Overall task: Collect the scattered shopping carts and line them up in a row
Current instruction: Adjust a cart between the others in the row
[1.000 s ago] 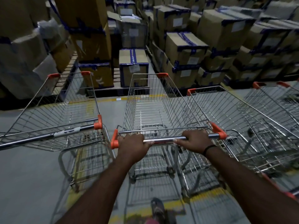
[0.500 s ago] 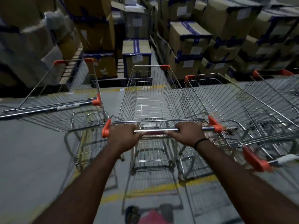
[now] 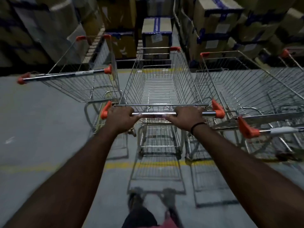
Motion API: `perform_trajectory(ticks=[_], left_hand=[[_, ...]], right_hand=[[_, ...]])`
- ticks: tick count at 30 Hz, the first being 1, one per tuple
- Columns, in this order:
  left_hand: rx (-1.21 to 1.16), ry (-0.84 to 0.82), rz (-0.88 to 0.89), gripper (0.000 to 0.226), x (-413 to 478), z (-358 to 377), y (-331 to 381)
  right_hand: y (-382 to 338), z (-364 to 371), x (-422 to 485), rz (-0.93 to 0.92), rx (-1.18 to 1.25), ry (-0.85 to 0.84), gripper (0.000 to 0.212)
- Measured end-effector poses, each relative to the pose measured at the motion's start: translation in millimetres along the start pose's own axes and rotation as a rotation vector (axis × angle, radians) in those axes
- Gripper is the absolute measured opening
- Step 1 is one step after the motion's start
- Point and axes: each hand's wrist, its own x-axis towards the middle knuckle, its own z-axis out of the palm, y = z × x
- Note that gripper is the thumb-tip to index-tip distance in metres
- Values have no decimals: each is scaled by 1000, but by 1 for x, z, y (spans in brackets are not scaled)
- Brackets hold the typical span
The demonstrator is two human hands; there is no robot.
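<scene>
Centre frame: left hand and right hand both curl fingers over the handle of the middle cart. Carts at left and right flank it, seemingly just beside; blur hides any contact.

The scene is dimly lit; motion blur is seen toward the edges, and straight lines are bowed by wide-angle distortion.

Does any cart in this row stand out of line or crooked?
Yes. The left cart stands further forward than the middle cart, and the right cart sits further back, so the row looks stepped, not even.
</scene>
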Motion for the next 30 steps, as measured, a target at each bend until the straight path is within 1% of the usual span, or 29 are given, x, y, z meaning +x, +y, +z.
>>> perform_trajectory(ticks=[6,10,12,15,16,19,22,26,30], left_hand=[[-63,8,-14,52,-25,3,-3],[-80,-10,-4,46,-36,1,-6],[-93,-7,4,48,-40,2,-8],[-117,-19,8,59,-44,3,-13],[-123,-22,12,59,-46,4,-15],[-138,-25,22,49,-50,3,-17],[-161,-13,23,51,-54,6,-20],[-146,-8,28,45,-61,2,-20],[-154,1,29,46,-65,0,-22]], right_hand=[[-5,9,-17,6,14,16,75],[-11,6,-27,3,-1,-6,66],[-13,6,-31,9,5,-7,67],[-17,8,-36,24,-11,-18,66],[-19,8,-37,29,-12,-19,66],[-24,7,-43,44,-5,-32,63],[-28,8,-49,46,-6,-40,63],[-32,7,-55,55,-12,-28,65],[-35,7,-58,57,1,-35,65]])
